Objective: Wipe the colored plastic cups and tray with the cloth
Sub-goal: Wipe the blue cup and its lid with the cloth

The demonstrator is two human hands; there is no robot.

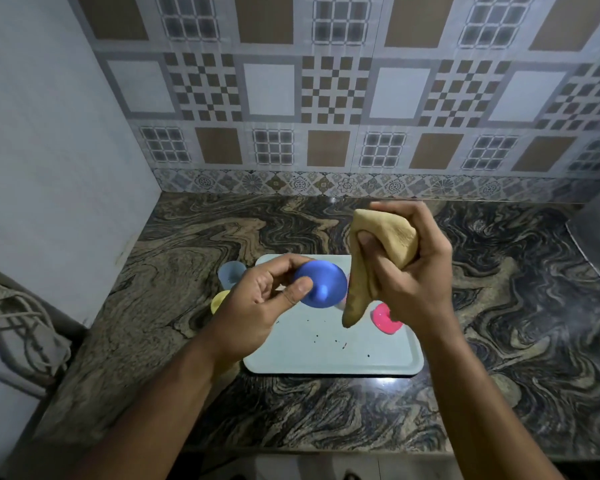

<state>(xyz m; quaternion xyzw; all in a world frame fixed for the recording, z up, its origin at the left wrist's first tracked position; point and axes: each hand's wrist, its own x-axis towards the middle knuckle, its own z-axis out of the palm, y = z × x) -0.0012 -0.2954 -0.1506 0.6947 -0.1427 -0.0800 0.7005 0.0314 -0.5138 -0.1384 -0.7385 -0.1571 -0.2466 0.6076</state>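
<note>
Head camera looks down on a swirled brown-and-black stone counter set against a patterned tile wall. On the counter lies a pale blue-grey rectangular tray with rounded corners and a low raised rim; small dark specks are scattered over its near half. Held above the far left part of the tray is a blue plastic cup, smooth and matte, its rounded outer surface turned toward the camera. The left hand grips this cup, fingers curled behind it and the thumb pressed on its near side. The right hand is closed around a bunched tan cloth, with one corner standing up above the fist and a longer tail hanging down just right of the blue cup, its tip over the tray. A pink cup sits on the right part of the tray, partly hidden behind the right wrist. Left of the tray, on the counter, stand a light blue cup and, nearer, a yellow cup, both partly covered by the left hand. No labels or writing can be read on anything.
</note>
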